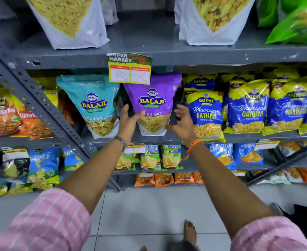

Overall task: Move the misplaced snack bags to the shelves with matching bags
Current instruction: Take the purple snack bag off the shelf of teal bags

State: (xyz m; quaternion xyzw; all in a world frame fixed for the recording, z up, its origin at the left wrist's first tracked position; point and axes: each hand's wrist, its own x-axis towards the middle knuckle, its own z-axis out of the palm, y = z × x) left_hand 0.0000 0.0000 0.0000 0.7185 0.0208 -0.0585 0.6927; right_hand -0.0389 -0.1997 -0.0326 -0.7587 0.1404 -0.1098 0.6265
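Observation:
A purple Balaji Aloo Sev bag [153,104] stands upright on the middle shelf [178,137], under a yellow price tag [130,73]. My left hand [128,122] holds its lower left edge, thumb on the front and fingers behind. My right hand [182,123] is at the bag's lower right corner with its fingers spread and curled; only the thumb is near the bag. A teal Balaji mix bag [94,104] stands just left of it. Blue and yellow Gopal Gathiya bags [206,113] stand just to the right.
A dark bag [178,98] is wedged behind the purple one. Orange and yellow Gopal bags [6,115] fill the shelf at left, past a slanted grey brace [40,105]. Large white bags [71,20] stand on the shelf above, chip packets [161,156] on the shelves below. A bare foot [189,232] is on the tiled floor.

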